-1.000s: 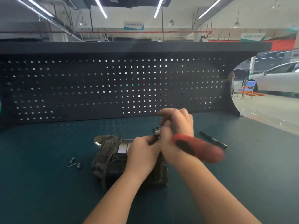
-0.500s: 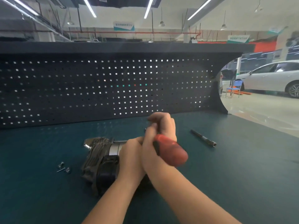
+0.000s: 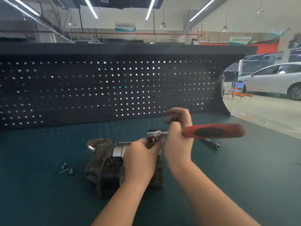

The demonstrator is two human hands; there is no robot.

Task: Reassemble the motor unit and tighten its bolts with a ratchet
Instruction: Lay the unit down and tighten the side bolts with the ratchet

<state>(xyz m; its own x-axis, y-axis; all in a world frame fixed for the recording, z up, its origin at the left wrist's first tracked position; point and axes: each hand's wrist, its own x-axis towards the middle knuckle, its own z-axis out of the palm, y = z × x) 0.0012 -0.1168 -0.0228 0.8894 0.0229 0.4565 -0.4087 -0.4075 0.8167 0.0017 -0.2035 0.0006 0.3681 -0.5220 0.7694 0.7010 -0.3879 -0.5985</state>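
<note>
Both hands work near the bench's middle: the left hand (image 3: 140, 158) steadies the motor (image 3: 107, 162) while the right hand (image 3: 178, 137) grips the ratchet (image 3: 211, 132), which should swing in short, square strokes.

Ratchet (image 3: 211, 132) handle motion-blurred.

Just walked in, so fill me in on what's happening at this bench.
A person is bolting a motor unit together on the green bench top. The right hand grips the ratchet near its metal head, the red handle pointing right. The left hand holds the top of the unit just below the ratchet head. A few loose bolts lie left of the unit, and a dark extension bar lies to the right.
</note>
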